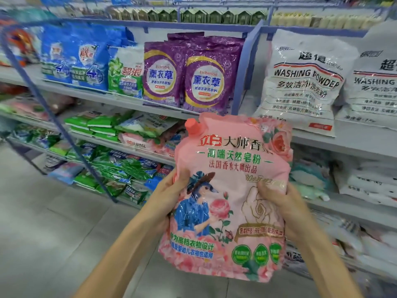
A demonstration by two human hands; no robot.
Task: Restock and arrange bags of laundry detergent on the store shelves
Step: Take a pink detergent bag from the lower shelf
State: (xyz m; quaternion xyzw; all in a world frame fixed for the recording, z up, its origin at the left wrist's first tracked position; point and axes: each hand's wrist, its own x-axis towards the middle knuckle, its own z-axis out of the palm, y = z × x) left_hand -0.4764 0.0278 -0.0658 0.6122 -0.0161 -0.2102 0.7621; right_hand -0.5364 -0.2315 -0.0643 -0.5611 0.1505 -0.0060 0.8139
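While pinching the bag (225, 168) in left grip (169, 190) and right grip (279, 203), lay label-up on matching stack (137, 143) at shelf (103, 143) front edge.

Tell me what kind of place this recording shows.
Most likely a supermarket's laundry aisle: tiered shelves stocked with purple lavender detergent bags and white "Washing Powder" bags, and the left hand and right hand grip a pink spouted detergent pouch.

Left hand (168, 195): bare, thumb side in view.
Right hand (277, 203): bare, thumb and knuckles in view.
Left forearm (120, 254): bare, slender, to the lower edge.
Right forearm (322, 265): bare, slender.
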